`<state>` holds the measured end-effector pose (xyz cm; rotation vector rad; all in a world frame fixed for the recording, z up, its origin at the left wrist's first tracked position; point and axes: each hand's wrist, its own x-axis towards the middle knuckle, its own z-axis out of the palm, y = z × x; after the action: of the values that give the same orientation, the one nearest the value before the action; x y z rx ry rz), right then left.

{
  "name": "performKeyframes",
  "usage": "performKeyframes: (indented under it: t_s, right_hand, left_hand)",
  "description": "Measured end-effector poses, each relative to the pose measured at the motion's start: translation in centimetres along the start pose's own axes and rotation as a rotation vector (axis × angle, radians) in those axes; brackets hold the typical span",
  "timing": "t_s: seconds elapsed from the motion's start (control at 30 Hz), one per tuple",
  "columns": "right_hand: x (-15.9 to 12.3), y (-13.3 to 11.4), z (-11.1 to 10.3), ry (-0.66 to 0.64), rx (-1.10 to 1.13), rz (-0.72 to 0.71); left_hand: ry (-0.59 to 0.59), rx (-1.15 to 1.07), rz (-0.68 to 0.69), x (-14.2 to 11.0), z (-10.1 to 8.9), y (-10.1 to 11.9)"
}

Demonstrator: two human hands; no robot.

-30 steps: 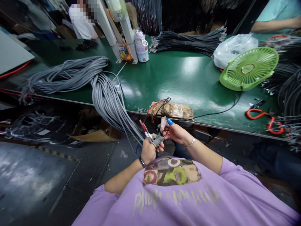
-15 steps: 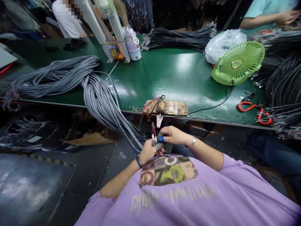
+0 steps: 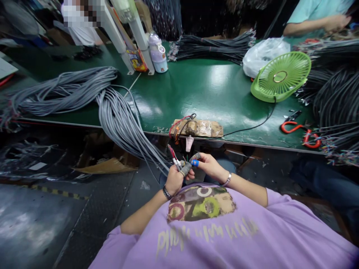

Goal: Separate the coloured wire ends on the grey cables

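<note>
Close to my body, my left hand (image 3: 177, 177) is closed around the ends of grey cables, and red and white stripped wire ends (image 3: 173, 154) stick up out of it. Tape wraps its thumb. My right hand (image 3: 208, 165), with blue tape on one finger, pinches at thin wires right beside the left fingertips; a small green strand shows between the hands. The cables run from a large grey cable bundle (image 3: 120, 116) that hangs over the table edge at the left.
On the green table (image 3: 224, 82) lie a wooden block (image 3: 209, 128) with wires at the front edge, a green fan (image 3: 280, 77), red-handled pliers (image 3: 311, 138), a bottle (image 3: 158, 52), a plastic bag (image 3: 263, 56) and black cable bundles (image 3: 210, 48). Two people work across the table.
The stripped wire ends in my left hand have tilted to the left. My right hand has shifted slightly down and right, and a green strand now shows between the hands.
</note>
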<state>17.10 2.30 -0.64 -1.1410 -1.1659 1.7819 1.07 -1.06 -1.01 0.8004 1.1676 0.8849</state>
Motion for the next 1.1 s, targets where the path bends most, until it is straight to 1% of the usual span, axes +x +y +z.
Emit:
performKeyframes:
  t_s: [0.1, 0.17, 0.27, 0.4, 0.47, 0.6, 0.7, 0.83, 0.97, 1.1]
  right_hand:
    - [0.5, -0.2, 0.8, -0.059, -0.001, 0.003]
    - [1.0, -0.6, 1.1, -0.104, -0.020, 0.015]
    - [1.7, -1.0, 1.5, -0.098, -0.047, 0.044]
    - [2.2, -0.7, 1.9, -0.006, -0.042, 0.053]
    - [2.2, -0.5, 2.0, 0.023, -0.034, 0.042]
    - [1.8, -0.3, 1.9, 0.034, 0.012, 0.025]
    - [1.7, -0.2, 2.0, 0.030, 0.061, 0.035]
    - [1.8, -0.1, 2.0, 0.030, 0.125, 0.106]
    - [1.8, 0.3, 1.5, 0.006, 0.221, 0.192]
    - [1.7, 0.5, 1.1, -0.044, 0.339, 0.245]
  left_hand:
    - [-0.076, 0.066, -0.024, -0.1, -0.4, 0.2]
    - [-0.085, 0.130, -0.015, -0.3, -0.7, 0.3]
    - [-0.020, 0.167, 0.043, -0.5, -0.9, 0.2]
    - [0.058, 0.077, 0.106, -0.5, -0.7, -0.3]
    - [0.101, -0.002, 0.115, -0.3, -0.6, -0.5]
    - [0.196, -0.142, 0.112, 0.1, -0.6, -0.4]
    - [0.229, -0.187, 0.108, 0.2, -0.5, -0.2]
    - [0.221, -0.176, 0.108, 0.1, -0.6, -0.2]
    - [0.212, -0.159, 0.102, 0.1, -1.0, -0.4]
    - [0.161, -0.128, 0.100, 0.2, -1.2, -0.5]
